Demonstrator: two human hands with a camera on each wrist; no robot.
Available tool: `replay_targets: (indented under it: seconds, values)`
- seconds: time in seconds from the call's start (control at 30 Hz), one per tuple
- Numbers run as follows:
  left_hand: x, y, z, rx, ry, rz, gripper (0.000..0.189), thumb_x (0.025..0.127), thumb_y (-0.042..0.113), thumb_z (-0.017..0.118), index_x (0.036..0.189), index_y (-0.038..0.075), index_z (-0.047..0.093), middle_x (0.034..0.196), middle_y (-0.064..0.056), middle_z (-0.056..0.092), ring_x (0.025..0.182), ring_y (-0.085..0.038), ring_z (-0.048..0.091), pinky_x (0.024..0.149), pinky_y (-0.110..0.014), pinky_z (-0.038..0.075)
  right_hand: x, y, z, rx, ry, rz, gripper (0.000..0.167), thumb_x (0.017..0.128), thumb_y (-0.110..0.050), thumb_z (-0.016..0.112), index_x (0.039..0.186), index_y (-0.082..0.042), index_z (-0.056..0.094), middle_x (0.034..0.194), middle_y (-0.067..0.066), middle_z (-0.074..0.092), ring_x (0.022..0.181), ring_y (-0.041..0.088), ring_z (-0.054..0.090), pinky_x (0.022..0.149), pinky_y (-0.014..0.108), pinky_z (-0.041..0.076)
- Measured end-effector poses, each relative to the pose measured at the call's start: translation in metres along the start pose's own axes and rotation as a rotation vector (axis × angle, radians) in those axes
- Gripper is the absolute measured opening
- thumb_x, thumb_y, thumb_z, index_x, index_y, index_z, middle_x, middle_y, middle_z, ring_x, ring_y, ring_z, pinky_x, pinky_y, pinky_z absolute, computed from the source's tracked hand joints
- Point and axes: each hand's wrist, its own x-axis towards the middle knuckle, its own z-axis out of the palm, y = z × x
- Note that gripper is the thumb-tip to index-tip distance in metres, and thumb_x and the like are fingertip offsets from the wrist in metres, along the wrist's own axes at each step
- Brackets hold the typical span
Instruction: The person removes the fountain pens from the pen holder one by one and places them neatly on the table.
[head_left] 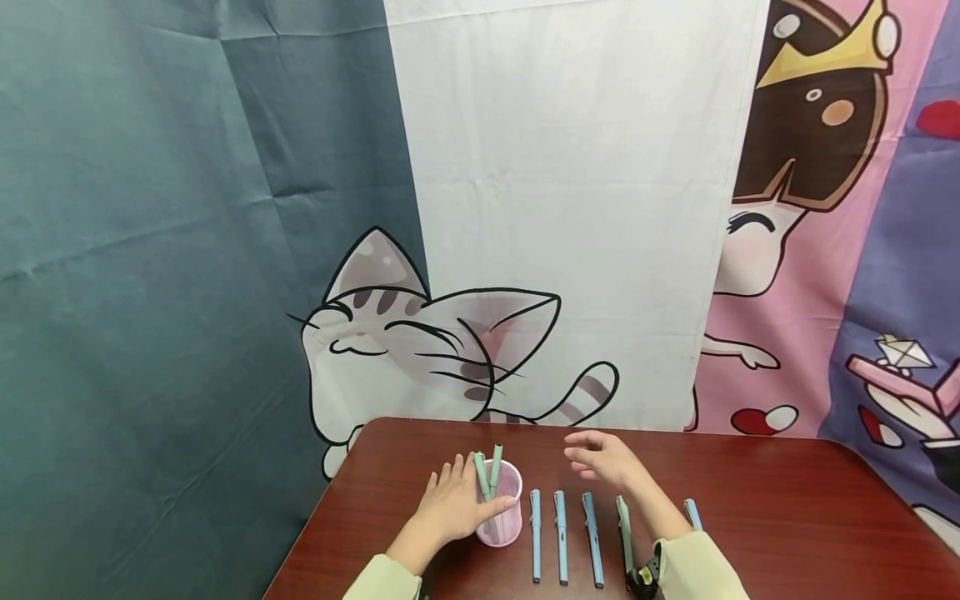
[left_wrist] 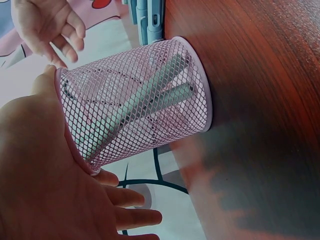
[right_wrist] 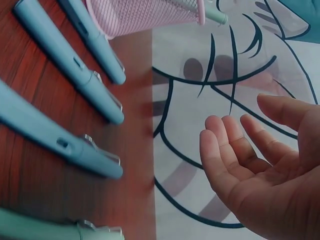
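A pink mesh pen holder (head_left: 513, 521) stands upright on the table with two green pens (left_wrist: 172, 97) leaning inside it. My left hand (head_left: 454, 504) rests against its side and rim, thumb across the near part of the rim and the other fingers extended past it. Over the far side of the table, my right hand (head_left: 603, 460) hovers with loosely bent fingers and nothing in it. Between the holder and the right forearm lie three blue pens (head_left: 562, 537) in a row. A green pen (head_left: 625, 529) follows, partly covered by the right wrist.
Beyond the right forearm lies one more blue pen (head_left: 692, 512), its lower part hidden by the sleeve. The reddish-brown table (head_left: 795, 508) ends at a rounded back edge, behind which hangs a cartoon-printed cloth (head_left: 570, 208).
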Motion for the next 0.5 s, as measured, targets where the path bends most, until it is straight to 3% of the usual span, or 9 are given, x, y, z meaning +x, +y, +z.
replay_targets:
  seconds: [0.17,0.5]
  values:
    - [0.001,0.000,0.000,-0.001,-0.004,-0.005,0.113,0.083,0.082,0.054,0.153,-0.005,0.035,0.155,-0.031,0.038,0.142,-0.053,0.035,0.115,-0.068,0.023,0.003,-0.003,0.010,0.035,0.015,0.017,0.037,0.095,-0.019,0.071,0.126,0.001,0.066,0.118,0.018,0.070,0.102,0.032,0.072,0.085,0.043,0.059]
    - [0.000,0.001,0.000,0.010,0.001,-0.008,0.113,0.083,0.081,0.055,0.153,-0.005,0.036,0.154,-0.032,0.038,0.141,-0.053,0.037,0.115,-0.068,0.024,0.012,-0.006,0.030,0.062,-0.035,-0.047,0.039,0.096,-0.017,0.069,0.126,0.008,0.063,0.115,0.022,0.070,0.099,0.036,0.072,0.084,0.046,0.060]
